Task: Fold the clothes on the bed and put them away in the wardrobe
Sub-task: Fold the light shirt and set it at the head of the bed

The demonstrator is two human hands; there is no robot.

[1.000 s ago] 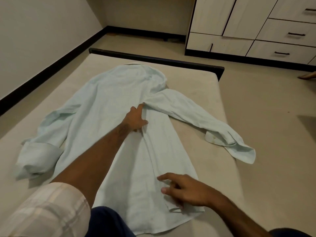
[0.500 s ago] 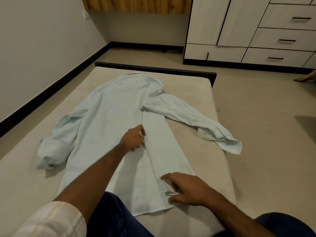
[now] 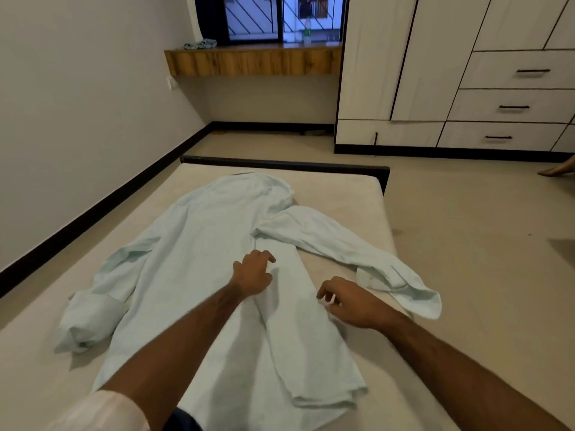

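Folding barely started: pale-blue long-sleeved cotton shirt [image 3: 199, 275] lies on the beige mattress bed [image 3: 342, 194], right side folded in, left hand [image 3: 253, 272] loosely curled resting on it, right hand [image 3: 351, 301] pinching its edge, white panelled wardrobe [image 3: 466, 73] at 1 o'clock untouched.

Bedroom in a home. Low bed [image 3: 342, 194] with bare mattress and dark frame, near centre. White wardrobe [image 3: 435, 73] with doors and handled drawers, far right. Barred window [image 3: 280, 17] above a wooden ledge [image 3: 252, 60], far wall. Plain walls, dark skirting, tiled floor.
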